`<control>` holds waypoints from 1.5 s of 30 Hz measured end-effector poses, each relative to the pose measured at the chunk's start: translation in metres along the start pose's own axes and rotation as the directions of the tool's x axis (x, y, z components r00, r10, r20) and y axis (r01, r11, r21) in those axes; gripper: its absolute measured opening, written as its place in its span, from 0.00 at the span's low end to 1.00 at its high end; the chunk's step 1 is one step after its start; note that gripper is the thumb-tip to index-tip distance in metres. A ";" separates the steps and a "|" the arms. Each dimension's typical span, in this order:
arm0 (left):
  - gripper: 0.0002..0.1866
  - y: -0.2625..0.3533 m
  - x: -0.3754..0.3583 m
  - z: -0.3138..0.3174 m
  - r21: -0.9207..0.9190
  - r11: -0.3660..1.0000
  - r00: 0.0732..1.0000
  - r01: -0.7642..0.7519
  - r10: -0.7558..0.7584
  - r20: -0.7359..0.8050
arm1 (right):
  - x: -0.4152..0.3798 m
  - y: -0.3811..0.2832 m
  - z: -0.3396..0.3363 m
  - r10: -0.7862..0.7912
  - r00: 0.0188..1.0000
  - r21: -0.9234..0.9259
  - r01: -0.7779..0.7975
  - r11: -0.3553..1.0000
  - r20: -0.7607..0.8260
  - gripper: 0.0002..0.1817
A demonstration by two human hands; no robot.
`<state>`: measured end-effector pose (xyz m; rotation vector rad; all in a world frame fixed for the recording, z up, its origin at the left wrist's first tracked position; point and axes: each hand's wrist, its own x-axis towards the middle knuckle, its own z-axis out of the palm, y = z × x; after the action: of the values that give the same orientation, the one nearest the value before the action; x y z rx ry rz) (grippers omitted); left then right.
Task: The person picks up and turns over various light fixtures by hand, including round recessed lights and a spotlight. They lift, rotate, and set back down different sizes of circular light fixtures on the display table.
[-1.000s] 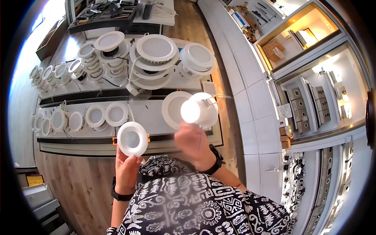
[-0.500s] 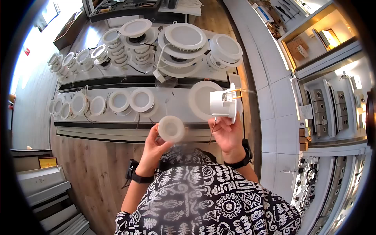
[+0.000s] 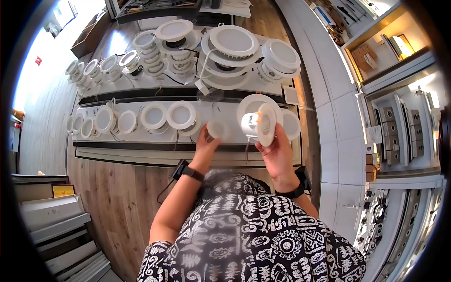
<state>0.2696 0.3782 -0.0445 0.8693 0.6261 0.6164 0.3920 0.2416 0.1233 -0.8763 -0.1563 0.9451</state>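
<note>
Left hand: the left hand (image 3: pixel 205 146) reaches forward over the white display board (image 3: pixel 155 141), fingers closed round the rim of a small round downlight (image 3: pixel 217 128), which looks blurred.
Right hand: the right hand (image 3: pixel 278 151) grips a lit downlight (image 3: pixel 258 124) by its rim, tilted on edge so the glowing face turns toward the right; a thin wire hangs below it.
Where the lamps are: both are held just above the near row of the board, close beside each other but apart, in front of a large flat panel lamp (image 3: pixel 256 104).
Row beside them: five or six small downlights (image 3: pixel 182 114) lie face up along the board to the left, with bigger ones (image 3: pixel 233 41) stacked on the far row.
Step in hand: judging by the pose, the two fittings are being held up and compared or placed at the board.
Next move calls for: a steady hold on each rim, and care that the dangling wire does not snag the neighbouring lamps.
</note>
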 end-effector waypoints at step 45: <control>0.19 -0.026 0.009 -0.018 -0.154 0.988 0.987 0.010 -0.035 -0.158 | 0.085 0.144 -0.024 -0.173 0.981 -0.534 0.103 0.839 -0.082 0.17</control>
<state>0.2684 0.3801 -0.0774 0.6728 0.7232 0.7095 0.3626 0.3327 -0.0160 -1.4145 -0.3788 0.7112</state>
